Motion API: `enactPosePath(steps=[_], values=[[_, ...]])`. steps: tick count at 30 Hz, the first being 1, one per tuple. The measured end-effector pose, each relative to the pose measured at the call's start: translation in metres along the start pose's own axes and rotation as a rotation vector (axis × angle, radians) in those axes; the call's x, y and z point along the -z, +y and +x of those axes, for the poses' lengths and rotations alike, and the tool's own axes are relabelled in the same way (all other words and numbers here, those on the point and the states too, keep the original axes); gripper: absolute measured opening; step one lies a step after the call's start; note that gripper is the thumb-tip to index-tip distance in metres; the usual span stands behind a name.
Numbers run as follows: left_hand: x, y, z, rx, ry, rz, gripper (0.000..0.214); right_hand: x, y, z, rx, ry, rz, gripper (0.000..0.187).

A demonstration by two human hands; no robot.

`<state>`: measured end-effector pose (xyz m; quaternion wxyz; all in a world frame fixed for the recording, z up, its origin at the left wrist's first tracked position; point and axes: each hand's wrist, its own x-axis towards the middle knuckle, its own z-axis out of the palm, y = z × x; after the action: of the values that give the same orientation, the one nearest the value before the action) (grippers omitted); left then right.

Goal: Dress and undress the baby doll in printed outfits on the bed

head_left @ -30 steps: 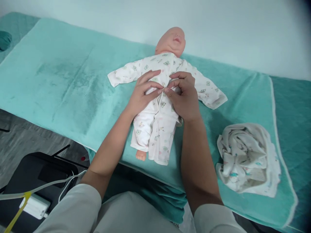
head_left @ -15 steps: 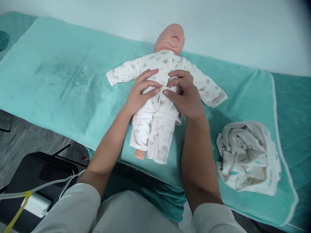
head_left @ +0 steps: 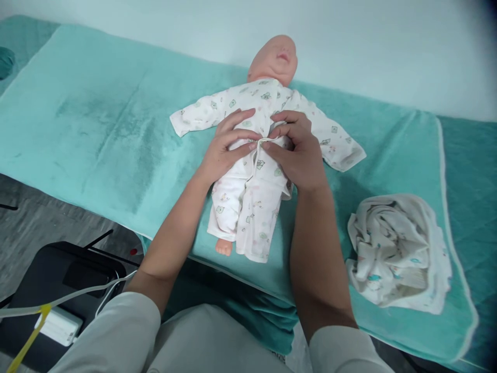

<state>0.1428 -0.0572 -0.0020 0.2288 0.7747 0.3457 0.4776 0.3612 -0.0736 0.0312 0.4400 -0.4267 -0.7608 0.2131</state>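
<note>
A baby doll (head_left: 274, 62) lies on its back, dressed in a white printed baby outfit (head_left: 258, 207) with long sleeves and legs. One bare foot pokes out of a trouser leg; the doll's hands are hidden in the sleeves. At the middle of the doll's front, my left hand (head_left: 229, 147) pinches the edge of the garment between thumb and forefinger. Facing it, my right hand (head_left: 297, 147) pinches the same edge from the other side. The fingertips of both hands nearly meet there, and the small fastening between them is hard to make out.
A crumpled white printed cloth bundle (head_left: 399, 254) lies to the right on the teal table cover (head_left: 104, 124). At lower left stands a black seat (head_left: 58, 280) with a white power bank (head_left: 60, 326) on it. A pale cable (head_left: 89, 290) runs across toward my left arm.
Both hands stay at the garment's middle, with only a slight shift of the fingers at the edge. The whole view has moved very slightly.
</note>
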Motion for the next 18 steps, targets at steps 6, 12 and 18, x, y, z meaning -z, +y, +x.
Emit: enactPosePath(steps=[6,12,18], values=[[0.0,0.004,0.0,0.006,0.016,-0.031,0.039,-0.004,-0.001,-0.002,0.003,0.059,-0.031,0.008],[0.0,0.001,0.0,0.003,0.019,-0.046,0.038,-0.008,-0.003,-0.002,-0.027,0.096,-0.096,0.008],[-0.005,-0.009,-0.003,-0.068,0.041,0.016,0.034,-0.01,-0.005,-0.002,-0.007,0.131,-0.051,0.008]])
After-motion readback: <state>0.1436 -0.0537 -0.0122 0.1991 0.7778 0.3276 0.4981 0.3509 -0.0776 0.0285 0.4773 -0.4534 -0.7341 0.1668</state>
